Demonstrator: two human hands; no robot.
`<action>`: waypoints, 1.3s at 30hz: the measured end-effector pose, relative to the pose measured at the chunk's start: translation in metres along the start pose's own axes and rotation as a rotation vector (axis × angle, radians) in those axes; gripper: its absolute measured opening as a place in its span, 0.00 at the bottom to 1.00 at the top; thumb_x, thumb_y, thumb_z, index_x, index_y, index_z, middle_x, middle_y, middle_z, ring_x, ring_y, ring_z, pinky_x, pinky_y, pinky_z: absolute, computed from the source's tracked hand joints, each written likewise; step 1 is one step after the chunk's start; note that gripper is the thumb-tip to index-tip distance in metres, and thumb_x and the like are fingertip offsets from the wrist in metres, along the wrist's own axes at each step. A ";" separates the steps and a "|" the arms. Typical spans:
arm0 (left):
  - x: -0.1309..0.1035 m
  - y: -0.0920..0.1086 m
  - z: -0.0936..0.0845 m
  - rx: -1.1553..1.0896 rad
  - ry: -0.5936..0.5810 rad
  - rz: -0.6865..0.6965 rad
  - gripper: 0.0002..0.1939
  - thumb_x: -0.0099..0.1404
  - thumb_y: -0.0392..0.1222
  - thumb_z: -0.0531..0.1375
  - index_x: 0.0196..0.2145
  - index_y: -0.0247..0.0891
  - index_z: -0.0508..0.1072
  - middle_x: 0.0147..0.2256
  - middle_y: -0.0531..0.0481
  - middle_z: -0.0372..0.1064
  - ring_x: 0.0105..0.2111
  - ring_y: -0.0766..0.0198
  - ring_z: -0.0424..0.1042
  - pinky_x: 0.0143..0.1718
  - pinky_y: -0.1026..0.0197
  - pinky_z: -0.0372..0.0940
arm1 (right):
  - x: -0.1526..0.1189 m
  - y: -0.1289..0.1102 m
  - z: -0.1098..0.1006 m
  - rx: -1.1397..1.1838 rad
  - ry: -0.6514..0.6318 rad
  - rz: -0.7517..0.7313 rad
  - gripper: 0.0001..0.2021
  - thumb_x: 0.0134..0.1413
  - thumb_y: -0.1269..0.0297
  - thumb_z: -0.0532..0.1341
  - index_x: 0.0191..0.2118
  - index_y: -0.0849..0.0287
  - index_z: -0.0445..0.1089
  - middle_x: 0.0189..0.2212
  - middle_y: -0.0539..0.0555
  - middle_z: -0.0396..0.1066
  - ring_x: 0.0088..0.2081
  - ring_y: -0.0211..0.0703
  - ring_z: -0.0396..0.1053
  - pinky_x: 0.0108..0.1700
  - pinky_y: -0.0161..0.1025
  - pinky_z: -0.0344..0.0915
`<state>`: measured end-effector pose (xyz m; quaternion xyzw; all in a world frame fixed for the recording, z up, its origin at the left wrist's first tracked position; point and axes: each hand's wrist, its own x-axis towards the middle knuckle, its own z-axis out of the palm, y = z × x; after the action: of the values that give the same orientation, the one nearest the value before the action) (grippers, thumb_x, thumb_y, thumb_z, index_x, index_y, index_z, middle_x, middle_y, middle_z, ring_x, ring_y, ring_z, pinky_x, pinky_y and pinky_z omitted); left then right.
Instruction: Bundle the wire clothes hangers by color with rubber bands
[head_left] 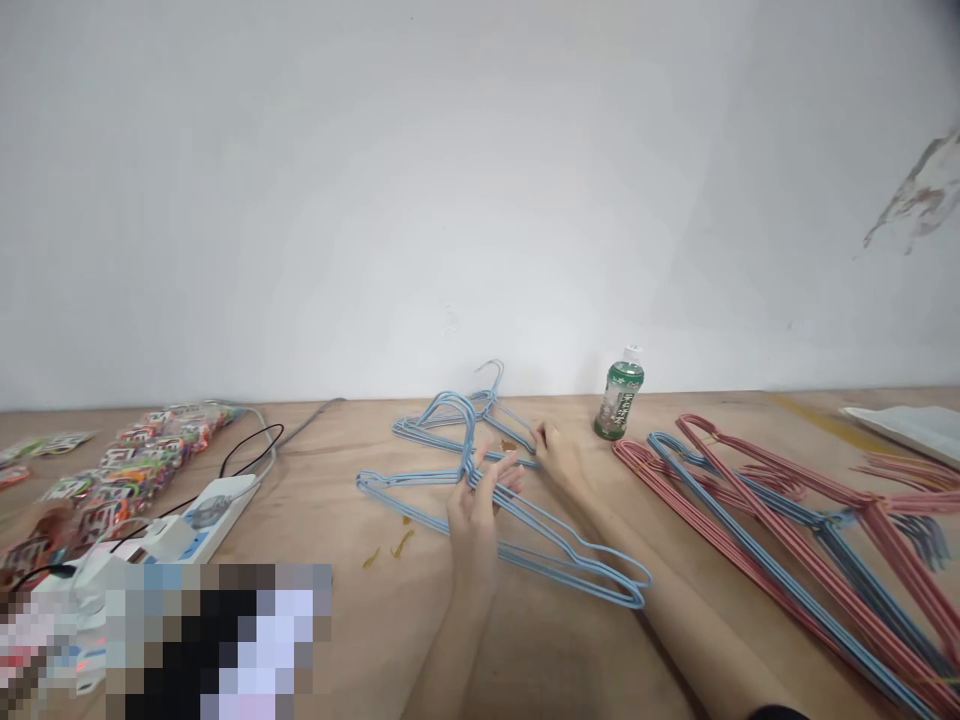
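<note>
My left hand (474, 505) is closed around the neck of several light-blue wire hangers (574, 535), held together just above the table with their hooks curving up and left. Beyond them lie more light-blue hangers (424, 430), hooks pointing toward the wall. My right hand (559, 455) reaches behind the held bundle, its fingers pinched at the right end of those farther hangers. A small brown patch (510, 446) shows between the two hands, too small to identify. Short yellowish twist-like strips (403, 543) lie on the table left of my left wrist.
Large stacks of red hangers (787, 530) and blue hangers (750, 550) spread across the right. A green-labelled bottle (621, 395) stands near the wall. On the left are a power strip (229, 520) with cables and a row of colourful packets (127, 465). A pixelated patch covers the lower left.
</note>
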<state>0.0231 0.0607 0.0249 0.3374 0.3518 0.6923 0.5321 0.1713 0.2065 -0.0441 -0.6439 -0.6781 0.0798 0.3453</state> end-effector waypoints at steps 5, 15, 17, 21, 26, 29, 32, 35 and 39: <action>0.002 -0.003 -0.003 0.004 -0.079 0.050 0.23 0.61 0.47 0.61 0.52 0.35 0.71 0.51 0.39 0.71 0.51 0.50 0.71 0.50 0.54 0.67 | -0.024 -0.009 -0.050 0.162 0.013 -0.100 0.09 0.62 0.60 0.51 0.34 0.58 0.63 0.28 0.52 0.68 0.31 0.41 0.66 0.37 0.37 0.61; -0.007 -0.004 0.006 -0.116 -0.187 0.060 0.21 0.56 0.41 0.64 0.49 0.38 0.74 0.55 0.42 0.68 0.57 0.50 0.63 0.58 0.50 0.59 | -0.112 -0.023 -0.115 0.583 -0.321 0.050 0.23 0.57 0.42 0.53 0.30 0.59 0.66 0.20 0.47 0.61 0.20 0.35 0.59 0.22 0.33 0.57; -0.012 -0.003 0.010 -0.108 -0.184 0.056 0.19 0.57 0.40 0.64 0.47 0.37 0.75 0.54 0.42 0.69 0.56 0.50 0.65 0.57 0.50 0.61 | -0.120 -0.023 -0.119 0.644 -0.405 0.084 0.23 0.56 0.42 0.55 0.28 0.60 0.67 0.21 0.48 0.63 0.22 0.35 0.61 0.25 0.33 0.59; -0.013 -0.010 0.012 -0.050 -0.109 0.061 0.18 0.57 0.42 0.65 0.46 0.36 0.73 0.44 0.43 0.74 0.46 0.56 0.73 0.50 0.54 0.66 | -0.121 -0.024 -0.133 0.639 -0.557 -0.010 0.22 0.60 0.46 0.53 0.26 0.60 0.67 0.23 0.48 0.66 0.26 0.35 0.63 0.31 0.33 0.60; -0.004 -0.020 0.005 0.004 0.101 0.095 0.18 0.57 0.52 0.64 0.40 0.36 0.73 0.27 0.53 0.72 0.32 0.66 0.74 0.41 0.61 0.67 | -0.093 -0.012 -0.115 0.304 -0.497 -0.176 0.23 0.65 0.51 0.45 0.30 0.59 0.70 0.29 0.51 0.72 0.33 0.39 0.69 0.39 0.35 0.63; -0.002 -0.016 0.002 -0.031 0.097 0.126 0.18 0.60 0.56 0.61 0.35 0.37 0.72 0.25 0.55 0.70 0.30 0.66 0.75 0.39 0.63 0.67 | -0.065 0.003 -0.074 0.143 -0.315 -0.113 0.17 0.64 0.57 0.48 0.32 0.61 0.69 0.30 0.54 0.72 0.34 0.42 0.69 0.39 0.37 0.63; -0.002 -0.011 0.001 -0.015 0.102 0.140 0.19 0.62 0.57 0.58 0.35 0.36 0.71 0.24 0.54 0.72 0.30 0.64 0.76 0.39 0.61 0.69 | -0.040 0.012 -0.032 0.005 -0.176 -0.079 0.11 0.61 0.61 0.53 0.41 0.61 0.69 0.42 0.58 0.71 0.46 0.47 0.66 0.49 0.43 0.60; -0.001 -0.009 0.000 0.043 0.142 0.133 0.21 0.62 0.58 0.58 0.37 0.35 0.72 0.27 0.49 0.76 0.31 0.61 0.77 0.39 0.59 0.70 | -0.018 0.013 -0.003 -0.126 -0.111 -0.040 0.13 0.60 0.58 0.57 0.45 0.61 0.69 0.46 0.60 0.68 0.51 0.51 0.63 0.54 0.51 0.58; 0.001 -0.008 -0.001 0.032 0.151 0.109 0.22 0.59 0.55 0.62 0.41 0.33 0.73 0.33 0.45 0.78 0.35 0.58 0.78 0.41 0.56 0.71 | 0.006 0.008 0.015 -0.244 -0.144 -0.018 0.16 0.61 0.58 0.58 0.50 0.61 0.66 0.49 0.56 0.68 0.47 0.47 0.68 0.48 0.51 0.67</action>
<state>0.0257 0.0628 0.0178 0.3113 0.3831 0.7379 0.4602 0.1693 0.2185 -0.0577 -0.6676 -0.7115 0.0398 0.2156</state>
